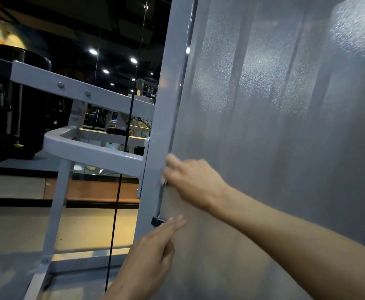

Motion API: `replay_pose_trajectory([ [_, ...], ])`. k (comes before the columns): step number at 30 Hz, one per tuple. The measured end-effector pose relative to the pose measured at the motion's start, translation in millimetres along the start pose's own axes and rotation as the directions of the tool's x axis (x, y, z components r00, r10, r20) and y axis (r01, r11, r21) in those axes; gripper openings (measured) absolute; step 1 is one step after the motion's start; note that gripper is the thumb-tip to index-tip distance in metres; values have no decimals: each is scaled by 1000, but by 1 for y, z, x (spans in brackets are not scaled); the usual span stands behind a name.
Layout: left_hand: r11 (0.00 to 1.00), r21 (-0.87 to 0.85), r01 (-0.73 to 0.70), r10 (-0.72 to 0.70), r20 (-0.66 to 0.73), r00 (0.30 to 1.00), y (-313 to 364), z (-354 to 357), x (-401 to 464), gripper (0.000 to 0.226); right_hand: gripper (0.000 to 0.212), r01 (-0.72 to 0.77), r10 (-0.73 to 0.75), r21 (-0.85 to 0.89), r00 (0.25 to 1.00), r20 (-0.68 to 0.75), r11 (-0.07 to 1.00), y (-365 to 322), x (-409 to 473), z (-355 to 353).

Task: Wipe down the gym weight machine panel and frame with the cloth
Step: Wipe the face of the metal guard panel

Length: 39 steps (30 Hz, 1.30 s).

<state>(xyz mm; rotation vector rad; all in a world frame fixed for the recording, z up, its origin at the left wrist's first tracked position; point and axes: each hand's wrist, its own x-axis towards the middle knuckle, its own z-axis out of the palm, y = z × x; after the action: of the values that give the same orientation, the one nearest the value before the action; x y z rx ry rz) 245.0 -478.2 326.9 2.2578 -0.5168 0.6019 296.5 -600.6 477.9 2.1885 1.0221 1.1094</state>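
Frosted panel [274, 126] looks stiff and slick — right hand [195, 180] curled at its edge, cloth unseen — left hand [153, 252] spread flat.

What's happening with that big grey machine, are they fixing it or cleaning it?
A person has both hands at the edge of a gym machine's frosted grey panel, where it meets the upright frame post. The right hand is curled at the seam; the left hand reaches with straight fingers toward a small black clip. No cloth is visible.
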Motion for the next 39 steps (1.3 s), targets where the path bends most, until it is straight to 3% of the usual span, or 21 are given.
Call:
replay_pose_trajectory([
  [3,1000,-2,21,-21,16,1000,-1,-1,-2,66,8,-221,226,48,961,-157,974,35,23,-22],
  [5,1000,-1,30,-30,25,999,-3,-2,-2,66,21,-272,279,63,940,-198,960,38,25,-19],
  [9,999,45,12,-15,54,998,-2,-5,-4,62,33,-151,175,154,972,-155,977,-5,-4,12],
  [13,997,68,-22,17,70,997,1,-9,-6,55,39,59,-70,106,992,109,993,-41,-33,36],
  [16,997,73,-9,4,68,998,-2,-7,-7,53,33,-49,47,76,998,36,996,-20,-17,23],
  [18,997,77,-2,-4,75,997,-5,-4,-7,55,38,-185,189,105,981,-30,977,-8,-6,12],
  [20,997,77,3,-9,88,996,-6,-4,-7,56,42,-226,235,118,970,-65,967,-11,-3,11],
  [23,998,63,3,-10,97,995,-4,-4,-8,56,43,-219,226,117,973,-53,969,-29,-13,19],
  [31,997,73,-2,-8,137,991,0,-4,-11,52,56,-220,173,216,961,215,951,-62,-57,47],
  [37,993,106,55,-72,160,985,-12,-12,-15,48,56,-254,193,252,951,242,934,-72,-54,54],
  [39,990,110,91,-106,138,985,-20,-18,-15,48,46,-260,178,304,945,274,916,-74,-51,46],
])
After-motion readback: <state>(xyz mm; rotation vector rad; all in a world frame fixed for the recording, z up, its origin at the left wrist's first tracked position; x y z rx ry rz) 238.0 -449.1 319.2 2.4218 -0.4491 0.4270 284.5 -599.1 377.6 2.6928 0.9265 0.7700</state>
